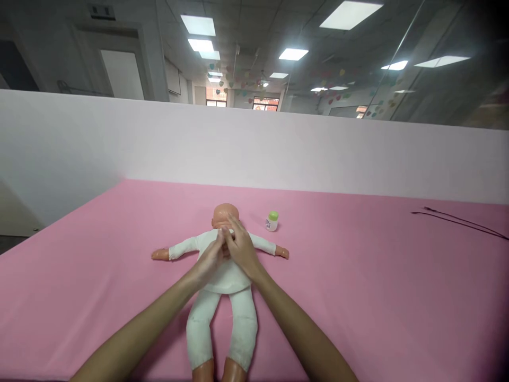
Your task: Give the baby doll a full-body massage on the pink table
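A baby doll [228, 279] in white clothes lies on the pink surface, arms spread to both sides and legs toward me. The back of its bald head seems to be up, though my hands cover part of it. My left hand [210, 258] and my right hand [240, 245] meet over the doll's upper body, just below the head. The right hand's fingers are stretched out and point toward the head. The left hand's fingers are partly hidden against the right hand, and whether they hold anything cannot be made out.
A small white jar [271, 222] with a green lid stands right of the doll's head. Thin dark cords [461, 220] lie at the far right of the pink surface [358, 276]. A white low wall [254, 148] runs along the back, with glass above it.
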`<state>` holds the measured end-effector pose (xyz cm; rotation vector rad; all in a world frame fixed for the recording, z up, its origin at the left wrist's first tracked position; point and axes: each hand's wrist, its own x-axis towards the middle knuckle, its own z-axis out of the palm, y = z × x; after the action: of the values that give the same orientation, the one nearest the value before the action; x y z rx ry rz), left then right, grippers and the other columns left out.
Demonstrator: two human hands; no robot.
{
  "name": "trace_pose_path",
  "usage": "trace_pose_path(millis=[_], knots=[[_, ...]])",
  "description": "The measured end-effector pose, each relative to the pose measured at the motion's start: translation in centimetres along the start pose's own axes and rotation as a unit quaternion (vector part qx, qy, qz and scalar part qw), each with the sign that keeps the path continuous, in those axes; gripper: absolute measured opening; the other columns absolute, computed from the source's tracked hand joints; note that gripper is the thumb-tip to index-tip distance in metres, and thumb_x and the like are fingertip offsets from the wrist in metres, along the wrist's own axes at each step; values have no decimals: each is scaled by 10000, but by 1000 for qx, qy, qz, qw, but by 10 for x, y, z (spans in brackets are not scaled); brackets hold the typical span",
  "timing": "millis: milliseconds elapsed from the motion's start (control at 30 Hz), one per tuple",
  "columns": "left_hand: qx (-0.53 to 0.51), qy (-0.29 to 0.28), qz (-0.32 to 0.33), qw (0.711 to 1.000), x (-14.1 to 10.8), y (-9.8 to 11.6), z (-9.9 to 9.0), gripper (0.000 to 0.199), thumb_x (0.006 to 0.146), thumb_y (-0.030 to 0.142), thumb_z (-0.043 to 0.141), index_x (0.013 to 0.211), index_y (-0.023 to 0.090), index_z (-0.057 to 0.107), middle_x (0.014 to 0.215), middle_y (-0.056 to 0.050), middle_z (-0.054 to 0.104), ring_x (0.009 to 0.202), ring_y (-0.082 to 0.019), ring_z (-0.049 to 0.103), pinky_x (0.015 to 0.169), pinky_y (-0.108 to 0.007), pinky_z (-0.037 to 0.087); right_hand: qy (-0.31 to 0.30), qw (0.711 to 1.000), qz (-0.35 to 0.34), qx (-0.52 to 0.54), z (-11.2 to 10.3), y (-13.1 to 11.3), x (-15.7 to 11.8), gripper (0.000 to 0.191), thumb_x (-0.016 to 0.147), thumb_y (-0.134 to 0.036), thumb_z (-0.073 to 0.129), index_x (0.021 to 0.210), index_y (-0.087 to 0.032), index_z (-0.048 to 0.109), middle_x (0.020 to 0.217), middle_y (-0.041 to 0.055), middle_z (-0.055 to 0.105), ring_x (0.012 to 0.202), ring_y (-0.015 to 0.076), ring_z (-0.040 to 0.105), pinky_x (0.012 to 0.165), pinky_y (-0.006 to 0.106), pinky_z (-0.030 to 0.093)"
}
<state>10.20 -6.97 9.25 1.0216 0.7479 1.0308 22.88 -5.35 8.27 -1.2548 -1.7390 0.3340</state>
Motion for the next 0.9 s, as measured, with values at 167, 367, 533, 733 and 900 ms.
trace_pose_path(millis=[167,367,533,733,900], knots=[[280,54,188,940,27,-3,-48,218,899,340,701,1077,242,780,1209,-84,742,1211,-311,625,1153,-454,401,-24,992,39,-115,-9,29,0,289,1040,-306,468,1219,-197,667,1286,91,692,1214,255,598,1084,423,439],[467,88,210,855,50,-23,-62,146,876,271,682,999,234,750,1057,-89,751,1017,-296,664,990,-421,472,-61,953,30,-294,8,42,-6,152,1002,-261,561,997,-167,681,1068,116,715,1030,293,593,925,410,470],[564,100,147,806,57,-34,-58,155,868,243,638,722,224,685,809,-82,708,811,-275,652,821,-373,437,-98,932,48,-347,21,46,-3,208,994,-122,494,936,-180,685,1017,126,716,971,277,619,841,384,473],[608,72,128,780,55,-23,-54,317,837,195,587,533,229,502,621,-49,591,678,-246,587,749,-359,378,-109,931,57,-343,17,47,-4,249,984,-92,480,867,-183,679,977,118,718,933,267,629,801,370,474],[564,42,196,801,32,-11,-55,223,846,191,563,629,236,578,813,-82,645,803,-261,587,791,-370,424,-90,955,13,-281,2,34,-15,157,1007,-179,538,927,-196,672,1071,93,705,996,238,626,854,338,484]])
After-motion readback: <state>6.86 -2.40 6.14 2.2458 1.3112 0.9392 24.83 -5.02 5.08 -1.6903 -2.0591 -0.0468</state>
